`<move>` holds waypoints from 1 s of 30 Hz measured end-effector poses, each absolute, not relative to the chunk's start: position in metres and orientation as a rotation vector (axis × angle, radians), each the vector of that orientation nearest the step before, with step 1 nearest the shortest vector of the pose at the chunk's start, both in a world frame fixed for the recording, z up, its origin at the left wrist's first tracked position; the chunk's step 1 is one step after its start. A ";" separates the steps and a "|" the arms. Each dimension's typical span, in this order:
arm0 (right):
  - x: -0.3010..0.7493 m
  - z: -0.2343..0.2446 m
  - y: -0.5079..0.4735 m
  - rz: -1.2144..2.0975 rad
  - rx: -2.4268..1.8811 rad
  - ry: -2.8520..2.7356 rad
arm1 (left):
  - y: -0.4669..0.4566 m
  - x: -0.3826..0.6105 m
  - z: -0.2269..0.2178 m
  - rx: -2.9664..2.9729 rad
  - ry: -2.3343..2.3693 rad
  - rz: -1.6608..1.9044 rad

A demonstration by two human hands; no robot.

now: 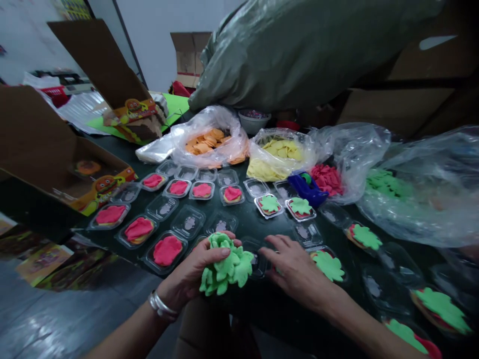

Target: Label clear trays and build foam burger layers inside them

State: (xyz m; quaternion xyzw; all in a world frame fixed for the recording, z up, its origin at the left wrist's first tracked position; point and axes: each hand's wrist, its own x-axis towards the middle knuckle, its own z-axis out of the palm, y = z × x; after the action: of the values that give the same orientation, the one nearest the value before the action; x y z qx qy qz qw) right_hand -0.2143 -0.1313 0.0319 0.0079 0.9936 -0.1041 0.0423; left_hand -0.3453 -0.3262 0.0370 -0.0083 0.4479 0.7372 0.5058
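My left hand [202, 262] is closed round a bunch of light green leaf-shaped pieces [226, 264], thumb on top. To its right, my right hand [295, 271] reaches over a clear plastic container [256, 257] with fingers apart; a bit of green shows under it, and its underside is hidden. Beside it lies a container topped with a green leaf piece [329, 265]. Left of my left hand sits an open clear container with a pink piece [167, 251]. Other containers with green tops, such as one with a green leaf [269, 203], stand beyond my right hand.
Clear bags of orange pieces [207, 141], yellow pieces [282, 148] and green pieces [389, 183] line the back. A blue tape dispenser [307, 189] stands by pink pieces [327, 179]. Open cardboard boxes [41, 144] are left; a large grey-green sack [299, 55] looms behind.
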 end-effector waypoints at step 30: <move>-0.380 0.026 -0.088 -2.335 0.591 2.203 | -0.318 -0.414 0.030 -0.155 1.011 1.913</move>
State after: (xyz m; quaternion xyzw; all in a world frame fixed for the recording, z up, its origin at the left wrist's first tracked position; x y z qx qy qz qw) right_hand -0.3802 -0.0878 0.0262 0.1806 0.6736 -0.7140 -0.0615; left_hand -0.4140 -0.3178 0.0300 -0.0633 0.4121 0.7798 0.4670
